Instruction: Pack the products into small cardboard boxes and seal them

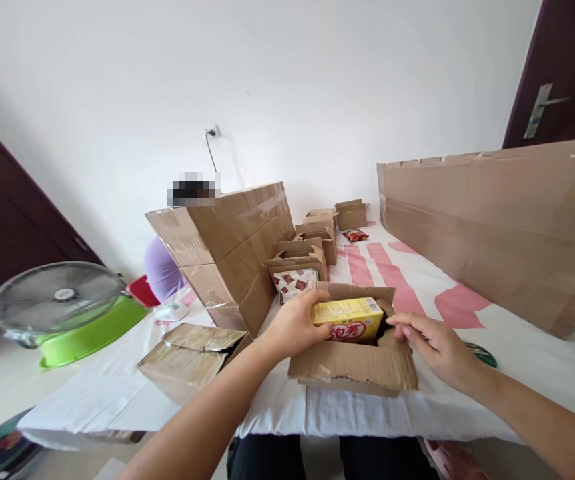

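My left forearm (212,400) slants up nearest, beside my dark trousers (385,460). My left hand (300,323) has thumb and fingers parted around the left end of a yellow box (347,309), holding it inside an open carton (352,363) on the cloth-covered tabletop (522,357). My right hand (432,343) is half curled at the carton's torn right side; I can't tell whether its fingertips grip the cardboard. A green round thing (482,355) lies just behind that wrist.

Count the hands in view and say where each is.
2. The left hand is on the yellow box in the open carton; the right hand is at that carton's right side. The other person, behind the cardboard wall, may have hidden hands.
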Motion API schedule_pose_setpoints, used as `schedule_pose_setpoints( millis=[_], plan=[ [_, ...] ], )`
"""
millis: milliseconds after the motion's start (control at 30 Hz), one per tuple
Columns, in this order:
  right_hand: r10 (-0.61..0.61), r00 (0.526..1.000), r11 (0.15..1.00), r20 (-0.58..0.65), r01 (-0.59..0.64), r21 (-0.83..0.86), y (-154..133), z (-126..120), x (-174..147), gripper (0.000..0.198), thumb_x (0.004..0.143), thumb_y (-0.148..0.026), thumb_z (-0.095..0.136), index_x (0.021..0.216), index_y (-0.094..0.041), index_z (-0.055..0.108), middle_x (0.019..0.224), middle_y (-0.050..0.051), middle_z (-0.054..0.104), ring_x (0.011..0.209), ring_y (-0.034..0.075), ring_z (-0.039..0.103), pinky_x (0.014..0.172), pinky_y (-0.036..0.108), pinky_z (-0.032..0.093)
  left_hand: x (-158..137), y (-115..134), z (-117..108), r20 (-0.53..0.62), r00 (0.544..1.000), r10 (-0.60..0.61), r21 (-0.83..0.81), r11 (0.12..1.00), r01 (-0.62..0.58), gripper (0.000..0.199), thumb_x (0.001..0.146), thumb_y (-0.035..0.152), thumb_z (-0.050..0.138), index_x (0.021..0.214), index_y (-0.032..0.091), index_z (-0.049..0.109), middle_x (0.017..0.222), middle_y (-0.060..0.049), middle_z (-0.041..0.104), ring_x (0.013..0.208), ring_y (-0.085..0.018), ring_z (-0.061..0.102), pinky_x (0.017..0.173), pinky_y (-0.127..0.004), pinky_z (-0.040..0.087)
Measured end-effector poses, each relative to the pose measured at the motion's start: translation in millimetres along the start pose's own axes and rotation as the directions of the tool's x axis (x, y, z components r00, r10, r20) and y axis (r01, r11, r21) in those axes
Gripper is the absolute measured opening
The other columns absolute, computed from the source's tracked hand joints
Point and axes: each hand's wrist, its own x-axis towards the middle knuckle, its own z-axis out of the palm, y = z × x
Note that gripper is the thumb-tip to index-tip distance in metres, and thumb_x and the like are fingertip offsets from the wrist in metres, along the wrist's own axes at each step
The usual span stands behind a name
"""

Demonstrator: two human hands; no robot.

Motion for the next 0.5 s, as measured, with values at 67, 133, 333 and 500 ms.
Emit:
schedule_pose_setpoints(
  millis=[67, 133, 333, 500],
  plan=[
    [-0.046, 0.998, 0.999, -0.047, 0.047, 0.023, 4.5, 0.2, 6.5, 0.029, 0.096, -0.029, 0.037, 0.095, -0.021, 0.065, 0.081, 0.005, 0.066, 0.075, 0.018, 0.064, 0.071, 0.033, 0.053, -0.7, -4.4, -8.0, -0.119, 0.993, -0.022, -0.22, 0.975, -0.005, 0.042, 0.068, 0.023, 0.067, 0.109, 0.019, 0.059, 0.109, -0.007, 0.064, 0.1, -0.024, 0.062, 0.089, -0.037, 0.049],
    [-0.031, 0.993, 0.998, -0.114, 0.037, 0.055, 6.3, 1.3, 14.3, 0.026, 0.094, -0.032, 0.043, 0.101, -0.021, 0.065, 0.089, 0.007, 0.064, 0.083, 0.02, 0.064, 0.073, 0.034, 0.054, -0.4, -5.7, -13.7, -0.194, 0.979, -0.058, -0.431, 0.902, -0.032, 0.042, 0.069, 0.028, 0.071, 0.108, 0.019, 0.056, 0.107, -0.007, 0.062, 0.095, -0.021, 0.061, 0.085, -0.035, 0.049],
    [0.005, 0.996, 0.972, -0.092, 0.017, 0.234, -8.9, 7.7, 31.2, 0.068, 0.071, -0.052, 0.075, 0.127, -0.021, 0.054, 0.119, 0.012, 0.062, 0.107, 0.028, 0.061, 0.087, 0.042, 0.055, -7.8, 15.8, -9.9, -0.216, 0.974, -0.067, -0.765, 0.632, -0.126, 0.048, 0.07, 0.034, 0.079, 0.107, 0.02, 0.052, 0.098, -0.002, 0.058, 0.086, -0.015, 0.058, 0.076, -0.028, 0.05],
    [0.068, 0.99, 0.819, 0.119, -0.124, 0.56, -19.4, -2.4, 16.1, 0.051, 0.077, -0.046, 0.073, 0.12, -0.021, 0.063, 0.113, 0.011, 0.071, 0.105, 0.028, 0.065, 0.089, 0.044, 0.055, -32.4, 38.0, -7.8, -0.28, 0.959, 0.037, -0.794, 0.552, -0.254, 0.05, 0.081, 0.041, 0.071, 0.121, 0.026, 0.045, 0.117, -0.006, 0.058, 0.106, -0.021, 0.058, 0.089, -0.036, 0.05]
  ],
)
